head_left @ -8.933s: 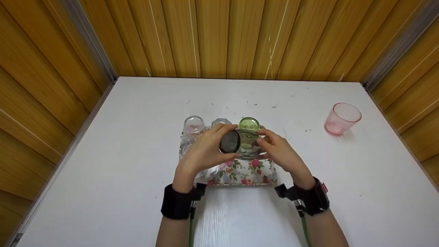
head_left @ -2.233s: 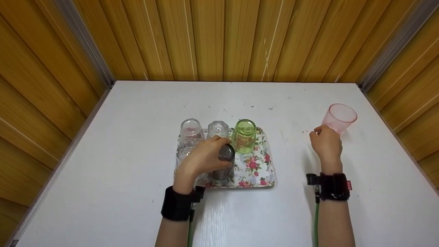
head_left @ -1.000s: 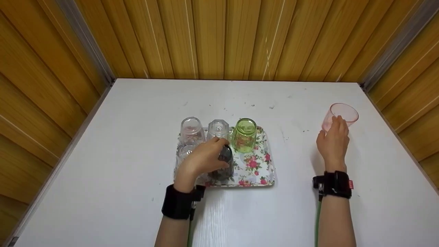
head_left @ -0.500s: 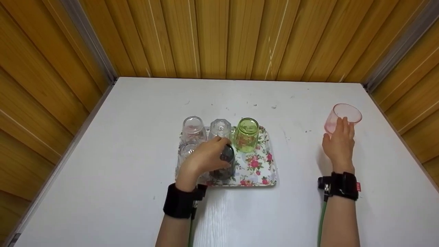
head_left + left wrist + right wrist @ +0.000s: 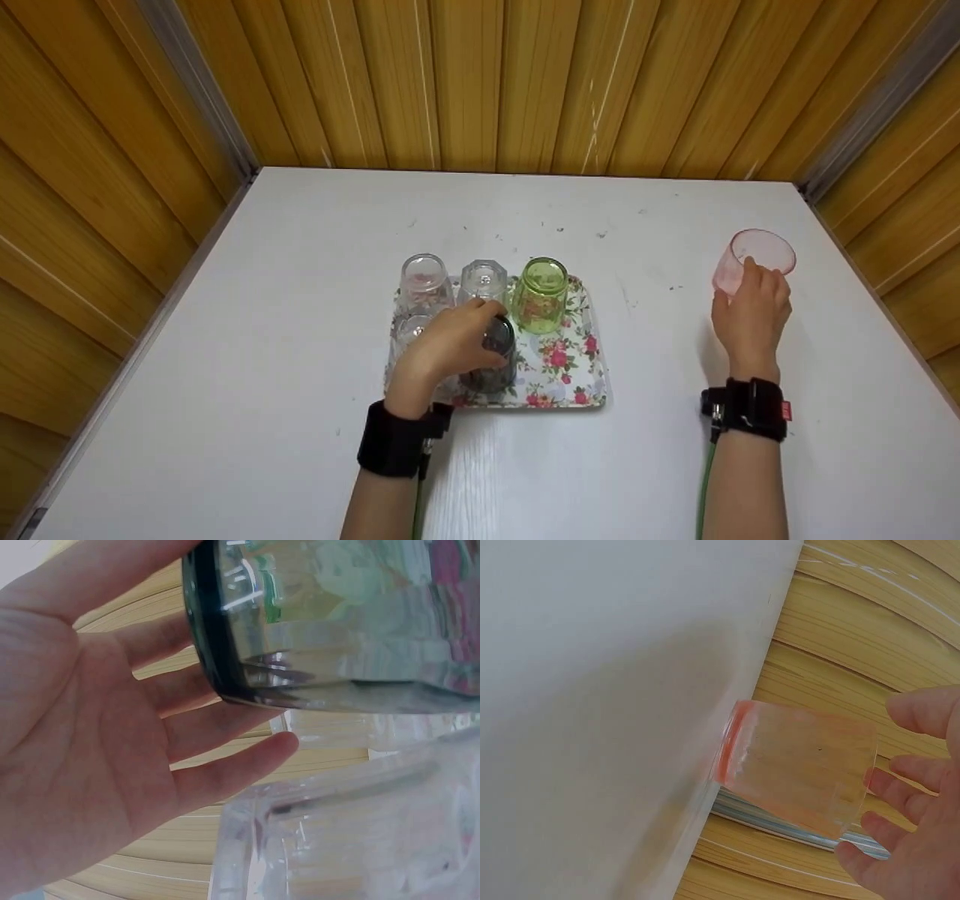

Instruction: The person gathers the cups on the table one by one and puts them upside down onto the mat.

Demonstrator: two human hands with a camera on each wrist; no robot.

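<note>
My left hand (image 5: 450,341) holds a smoky dark drinking glass (image 5: 491,375) around its upturned base, thumb on one side and fingers on the other. That glass stands upside down at the near middle of a flowered tray (image 5: 581,375). In the left wrist view the thick dark base (image 5: 210,630) lies between thumb and fingers. Far to the right, a pink glass (image 5: 729,274) stands upright on the table. My right hand (image 5: 752,319) is at its near side, fingers extended over the rim. In the right wrist view the thumb is spread away from the pink glass (image 5: 802,765).
Upside down on the tray also stand a green glass (image 5: 538,300) at the back right, a faceted clear glass (image 5: 484,277) at the back middle, and a clear glass (image 5: 424,277) at the back left. Another clear glass (image 5: 412,328) is partly hidden by my left hand.
Earlier both hands held the dark glass above the tray; it now stands upside down there under my left hand. My right hand moved right to the pink glass, its fingers reaching over the rim.
</note>
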